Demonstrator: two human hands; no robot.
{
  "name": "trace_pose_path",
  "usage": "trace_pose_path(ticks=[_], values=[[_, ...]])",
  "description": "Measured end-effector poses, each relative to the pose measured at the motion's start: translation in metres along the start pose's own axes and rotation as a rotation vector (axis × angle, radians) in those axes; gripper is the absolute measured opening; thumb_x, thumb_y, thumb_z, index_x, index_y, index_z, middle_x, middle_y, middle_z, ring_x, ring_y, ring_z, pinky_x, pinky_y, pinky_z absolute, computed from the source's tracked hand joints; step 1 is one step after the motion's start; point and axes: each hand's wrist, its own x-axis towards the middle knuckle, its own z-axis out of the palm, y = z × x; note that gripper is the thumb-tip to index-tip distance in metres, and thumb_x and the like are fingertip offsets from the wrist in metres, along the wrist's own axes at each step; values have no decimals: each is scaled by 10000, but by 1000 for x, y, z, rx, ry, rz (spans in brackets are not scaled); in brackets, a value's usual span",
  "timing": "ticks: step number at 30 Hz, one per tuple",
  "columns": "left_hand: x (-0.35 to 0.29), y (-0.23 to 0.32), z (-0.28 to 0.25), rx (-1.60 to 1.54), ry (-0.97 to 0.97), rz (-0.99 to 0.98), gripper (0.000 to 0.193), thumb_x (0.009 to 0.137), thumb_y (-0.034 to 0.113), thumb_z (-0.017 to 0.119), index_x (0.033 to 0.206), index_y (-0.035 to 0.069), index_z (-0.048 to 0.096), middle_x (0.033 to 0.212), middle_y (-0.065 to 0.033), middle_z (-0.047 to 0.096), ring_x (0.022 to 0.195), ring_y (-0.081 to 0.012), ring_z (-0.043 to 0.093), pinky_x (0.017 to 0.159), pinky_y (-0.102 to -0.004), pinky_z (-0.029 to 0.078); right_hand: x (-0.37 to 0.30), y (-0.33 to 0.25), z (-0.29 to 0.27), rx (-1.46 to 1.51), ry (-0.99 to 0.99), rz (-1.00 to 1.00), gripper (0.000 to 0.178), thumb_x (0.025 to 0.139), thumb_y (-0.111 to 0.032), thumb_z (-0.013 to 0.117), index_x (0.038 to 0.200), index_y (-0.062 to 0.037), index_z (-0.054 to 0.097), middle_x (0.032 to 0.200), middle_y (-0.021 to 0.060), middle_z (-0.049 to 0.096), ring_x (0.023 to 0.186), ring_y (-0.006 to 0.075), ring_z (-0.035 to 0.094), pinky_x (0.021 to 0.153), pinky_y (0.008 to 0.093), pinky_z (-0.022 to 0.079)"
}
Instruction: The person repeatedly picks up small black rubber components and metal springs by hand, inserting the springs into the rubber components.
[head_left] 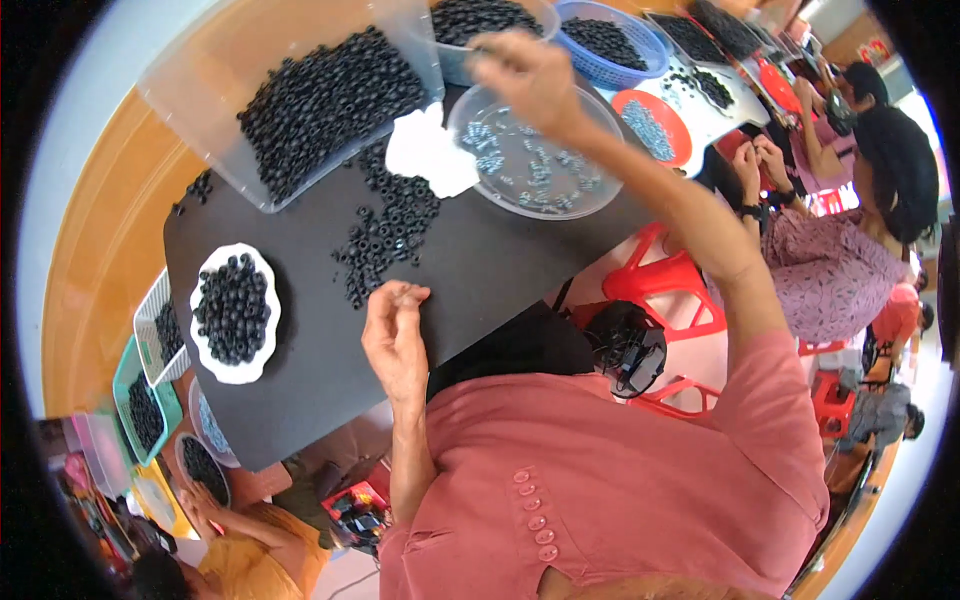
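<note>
My left hand [396,338] is held at the near side of a dark table [480,260], with thumb and fingers pinched together. Whatever may be between those fingertips is too small to make out. Just beyond it lies a loose heap of small black ring-shaped pieces [385,235]. My right hand [530,82] is stretched out over the rim of a clear round tub of black pieces [480,20], its curled fingers smeared by motion. Below that hand sits a clear shallow round tray [560,207] with small silvery-blue metal parts. A crumpled white cloth [432,150] lies beside the tray.
A large clear bin [215,130] heaped with black pieces stands at the far left. Nearer is a white scalloped dish [240,372] of rounder black pieces. A blue basket [615,70] and an orange plate [680,125] stand far right. Other people work on both sides; red stools [665,285] stand right.
</note>
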Motion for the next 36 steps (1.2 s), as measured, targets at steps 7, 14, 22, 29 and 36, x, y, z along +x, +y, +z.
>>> trace_pose_path(ticks=[7, 14, 22, 29, 36], values=[[0, 3, 3, 20, -12, 3, 111, 907, 5, 491, 988, -4, 565, 891, -48, 611, 843, -107, 578, 797, -236, 444, 38, 26, 25, -154, 33, -80, 212, 779, -160, 662, 954, -40, 657, 905, 123, 623, 795, 263, 607, 747, 367, 476], [-1, 5, 1, -5, -26, 8, 129, 887, 13, 495, 997, -3, 561, 877, -54, 624, 846, -95, 574, 743, -221, 442, 21, 18, 91, -114, -248, -144, 198, 842, -111, 583, 1012, -63, 673, 850, 79, 627, 645, 163, 571, 639, 291, 485], [-2, 3, -1, -14, -47, -23, 121, 886, 16, 507, 998, 3, 552, 866, -54, 631, 668, -35, 443, 607, -198, 400, 26, 19, 122, -186, -379, -127, 241, 827, -83, 521, 1015, -48, 669, 906, 140, 640, 768, 283, 625, 751, 372, 494], [-4, 6, -4, 1, -88, -63, 122, 929, 61, 509, 1010, -10, 566, 911, -51, 605, 877, -122, 586, 795, -245, 440, 43, 45, 125, -378, -328, -194, 259, 800, -75, 506, 993, -64, 677, 967, 170, 632, 904, 337, 604, 850, 419, 476], [-4, 0, 1, 4, -11, 23, 107, 875, 25, 522, 977, 13, 555, 818, -61, 647, 681, -71, 509, 626, -228, 431, 39, 48, 131, -614, -443, -188, 194, 797, -80, 541, 959, -11, 622, 968, 218, 588, 912, 409, 580, 791, 485, 510]])
